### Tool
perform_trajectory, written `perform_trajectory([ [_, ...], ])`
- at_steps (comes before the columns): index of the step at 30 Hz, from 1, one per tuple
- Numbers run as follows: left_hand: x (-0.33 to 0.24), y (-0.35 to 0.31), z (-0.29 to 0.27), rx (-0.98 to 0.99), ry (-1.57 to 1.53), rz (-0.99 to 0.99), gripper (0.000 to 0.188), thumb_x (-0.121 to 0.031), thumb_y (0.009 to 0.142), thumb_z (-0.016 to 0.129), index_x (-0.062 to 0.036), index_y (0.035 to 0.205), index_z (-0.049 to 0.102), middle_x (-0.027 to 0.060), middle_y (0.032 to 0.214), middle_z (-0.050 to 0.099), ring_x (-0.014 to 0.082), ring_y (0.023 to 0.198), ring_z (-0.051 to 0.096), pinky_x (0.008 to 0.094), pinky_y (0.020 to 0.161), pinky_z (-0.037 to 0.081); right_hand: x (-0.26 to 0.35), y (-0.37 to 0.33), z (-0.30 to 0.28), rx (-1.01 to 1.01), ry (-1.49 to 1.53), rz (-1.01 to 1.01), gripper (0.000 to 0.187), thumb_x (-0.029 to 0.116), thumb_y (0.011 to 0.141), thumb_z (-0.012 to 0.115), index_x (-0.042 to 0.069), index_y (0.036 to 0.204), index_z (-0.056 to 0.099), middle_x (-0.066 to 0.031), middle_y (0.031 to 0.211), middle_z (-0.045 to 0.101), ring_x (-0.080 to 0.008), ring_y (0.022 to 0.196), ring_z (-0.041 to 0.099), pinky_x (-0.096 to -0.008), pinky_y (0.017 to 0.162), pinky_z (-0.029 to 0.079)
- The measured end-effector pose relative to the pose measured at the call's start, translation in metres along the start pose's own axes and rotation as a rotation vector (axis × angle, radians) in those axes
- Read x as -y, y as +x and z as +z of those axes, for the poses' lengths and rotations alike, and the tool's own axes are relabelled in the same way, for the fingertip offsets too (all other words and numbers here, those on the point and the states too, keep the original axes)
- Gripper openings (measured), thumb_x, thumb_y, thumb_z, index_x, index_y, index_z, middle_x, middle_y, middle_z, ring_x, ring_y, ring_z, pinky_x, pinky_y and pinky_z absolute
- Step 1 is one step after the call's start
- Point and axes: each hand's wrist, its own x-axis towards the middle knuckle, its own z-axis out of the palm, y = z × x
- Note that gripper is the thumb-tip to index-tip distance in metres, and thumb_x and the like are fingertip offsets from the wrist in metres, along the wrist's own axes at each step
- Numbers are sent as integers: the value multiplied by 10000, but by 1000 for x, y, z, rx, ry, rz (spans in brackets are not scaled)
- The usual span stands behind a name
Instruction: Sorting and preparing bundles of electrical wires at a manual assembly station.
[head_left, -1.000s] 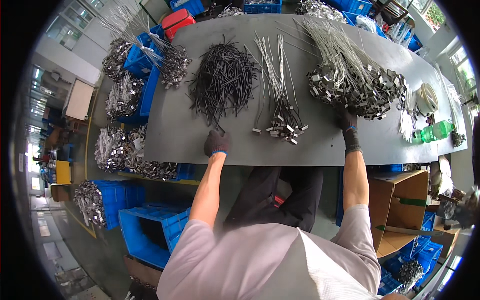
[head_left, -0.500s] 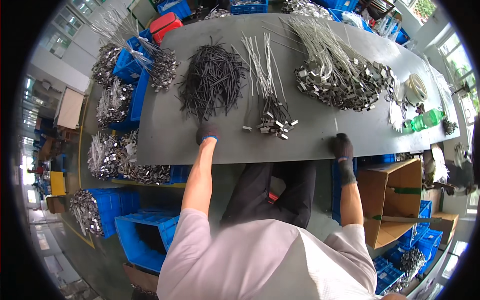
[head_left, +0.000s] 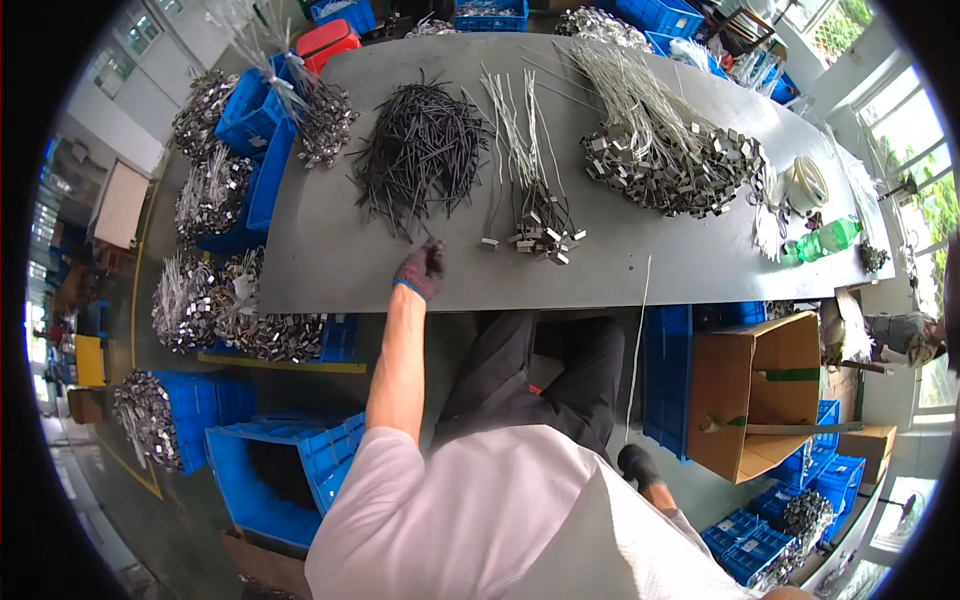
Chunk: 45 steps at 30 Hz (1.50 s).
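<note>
My left hand (head_left: pixel 421 268), in a dark knit glove, is closed at the near edge of a pile of thin black tubes (head_left: pixel 420 150). Its curled fingers hide whatever they may hold. Low beside my right thigh is my gloved right hand (head_left: pixel 638 463), closed at the lower end of a long thin wire (head_left: pixel 637 350) that rises past the table edge. To the right of the tubes lies a small bunch of wires with metal block ends (head_left: pixel 545 232). A much larger heap of such wired metal pieces (head_left: pixel 680 170) lies farther right.
The grey table (head_left: pixel 340 280) carries a green bottle (head_left: pixel 828 240) and a tape roll (head_left: pixel 806 184) at right. Blue crates (head_left: pixel 665 380) and an open cardboard box (head_left: pixel 725 400) stand below its right end. More blue crates (head_left: pixel 265 470) stand at left, several with metal pieces.
My right hand has drawn back from the table edge to beside my thigh, and a long wire now trails from it. The left hand has turned, fingers curled beside the tubes.
</note>
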Motion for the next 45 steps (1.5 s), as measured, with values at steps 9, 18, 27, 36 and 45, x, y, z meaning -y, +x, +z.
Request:
perform_trajectory([
  [9, 141, -6, 120, 288, 208, 158, 126, -165, 980, 641, -48, 1007, 678, 66, 867, 704, 201, 757, 685, 355, 716, 615, 61, 21, -263, -914, 486, 484, 215, 164, 948, 514, 63, 1043, 678, -215, 965, 705, -424, 939, 677, -497, 776, 544],
  [18, 182, -107, 241, 217, 284, 828, 161, -219, 1040, 542, -64, 1002, 528, 85, 821, 686, 182, 633, 684, 303, 537, 561, 34, 14, -224, -687, 376, 557, 190, 148, 925, 544, 78, 1038, 680, -192, 943, 718, -392, 928, 697, -469, 767, 560],
  [27, 194, -94, 216, 297, 807, 788, 176, -180, 979, 627, -33, 884, 606, 77, 747, 675, 143, 651, 644, 288, 555, 520, 41, 11, -252, -1072, 532, 414, 234, 234, 966, 597, 59, 1095, 683, -206, 967, 722, -381, 857, 700, -430, 705, 556],
  [36, 259, -117, 152, 454, 1020, 562, 208, -174, 832, 726, 32, 857, 735, 85, 755, 727, 116, 684, 654, 295, 613, 512, 37, 52, -507, -1779, 188, 109, 489, 25, 890, 602, -27, 1346, 433, -292, 1290, 537, -408, 1039, 627, -448, 819, 572],
  [45, 149, -62, 172, 274, 1233, 467, 244, -229, 796, 693, 8, 739, 701, 93, 692, 682, 201, 618, 641, 342, 571, 510, 91, 54, -628, -1160, 1408, 80, 576, 413, 1026, 512, -19, 1400, 444, -209, 1085, 678, -270, 785, 700, -367, 598, 537],
])
